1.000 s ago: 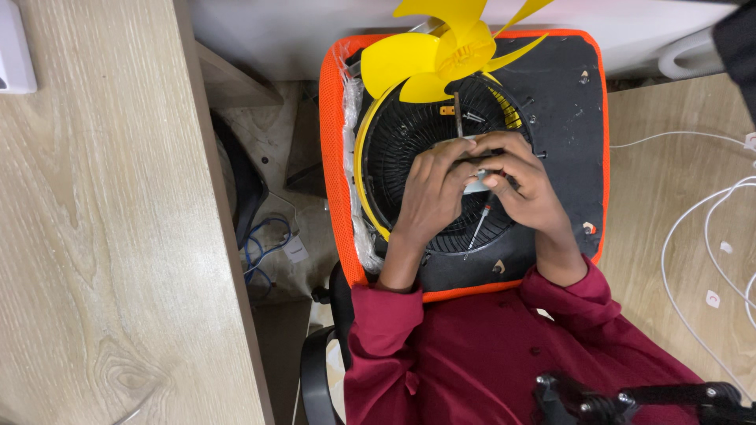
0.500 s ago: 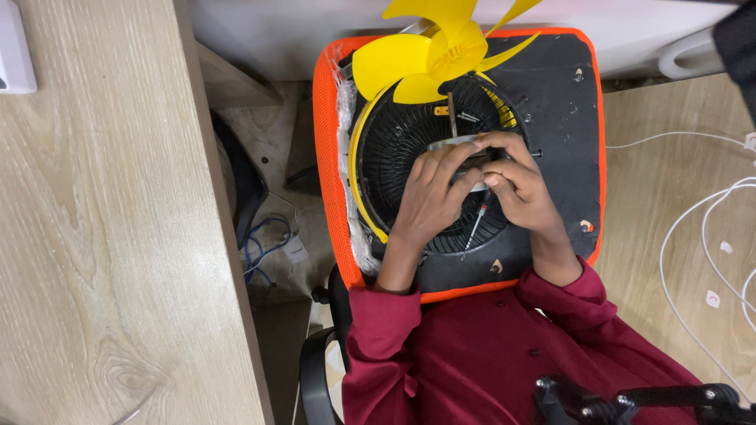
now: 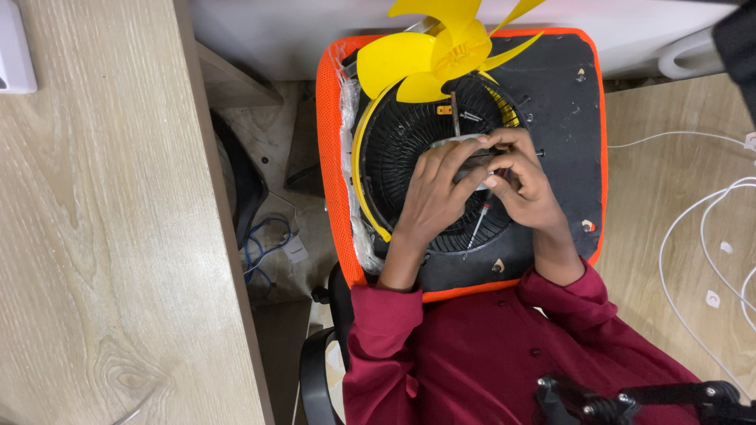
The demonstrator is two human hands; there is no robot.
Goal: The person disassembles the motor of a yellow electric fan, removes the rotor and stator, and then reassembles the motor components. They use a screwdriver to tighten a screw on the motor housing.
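Observation:
A black round fan grille [image 3: 398, 157] with a yellow rim lies flat on an upturned black seat pad with an orange edge [image 3: 329, 157]. A yellow fan blade [image 3: 441, 55] rests at its far side. Both hands meet over the grey motor part [image 3: 465, 143] at the grille's centre. My left hand [image 3: 433, 189] is curled over the motor part and grips it. My right hand [image 3: 529, 185] pinches a thin screwdriver [image 3: 477, 226], whose shaft slants down to the left beneath the fingers. The screwdriver's tip is hidden.
A light wooden desk [image 3: 102, 236] fills the left. Another wooden surface on the right carries white cables [image 3: 693, 236]. Between the desks the floor holds a blue cable [image 3: 260, 244]. A white curved object [image 3: 693, 55] lies at the top right, and a black bracket [image 3: 630, 401] at the bottom.
Both hands stay on the centre of the grille; the fingers have shifted slightly around the motor part and the screwdriver. The fan blade has not moved.

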